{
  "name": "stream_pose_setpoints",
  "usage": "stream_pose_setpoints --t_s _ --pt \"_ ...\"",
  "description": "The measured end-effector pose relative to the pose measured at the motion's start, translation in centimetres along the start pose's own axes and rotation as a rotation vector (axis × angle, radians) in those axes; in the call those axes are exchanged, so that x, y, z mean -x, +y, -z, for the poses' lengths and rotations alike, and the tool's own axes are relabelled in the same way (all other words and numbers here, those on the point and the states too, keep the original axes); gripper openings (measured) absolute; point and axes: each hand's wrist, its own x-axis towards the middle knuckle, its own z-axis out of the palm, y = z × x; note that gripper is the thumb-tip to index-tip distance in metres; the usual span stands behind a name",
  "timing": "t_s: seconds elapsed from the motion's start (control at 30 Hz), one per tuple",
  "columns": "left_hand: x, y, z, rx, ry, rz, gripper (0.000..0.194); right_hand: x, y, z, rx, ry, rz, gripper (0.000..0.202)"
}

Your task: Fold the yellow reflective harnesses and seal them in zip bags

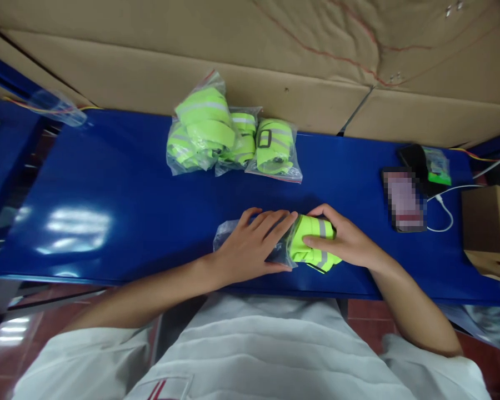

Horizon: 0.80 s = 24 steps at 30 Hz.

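A rolled neon-yellow reflective belt [310, 226] with grey stripes lies near the front of the blue table. It is partly inside the mouth of a clear plastic bag [224, 230], whose body stretches to the left. My right hand [348, 239] grips the belt's right end, thumb on top and fingers around the far side. My left hand [254, 244] lies over the bag, holding its mouth between the fingers at the far edge and the thumb at the near edge. The bag's middle is hidden under this hand.
Several bagged belts [210, 122] lie at the back against a cardboard wall [150, 78]. On the right of the blue table [120, 200] are a phone [404, 200], a black item [414, 161], a white cable [445, 208] and a cardboard box [483, 228]. A clear cup [62, 108] lies back left.
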Motion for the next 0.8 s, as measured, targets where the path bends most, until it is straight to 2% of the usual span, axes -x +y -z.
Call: stream_pose_setpoints --t_s 0.13,0.37,0.6,0.8 --pt "-0.1 0.0 0.1 0.016 0.061 -0.012 0.096 0.4 -0.4 -0.1 0.09 0.07 0.01 0.049" --pt "-0.6 0.6 -0.2 0.048 0.079 0.015 0.101 0.9 -0.6 -0.3 0.188 0.11 0.021 0.047" --pt "-0.7 1.2 -0.3 0.188 0.016 0.084 0.105 1.3 -1.1 0.4 0.273 0.012 0.241 0.03" --pt "-0.4 1.5 -0.2 0.14 0.038 0.041 0.097 1.0 -0.9 -0.2 0.318 0.067 0.278 0.026"
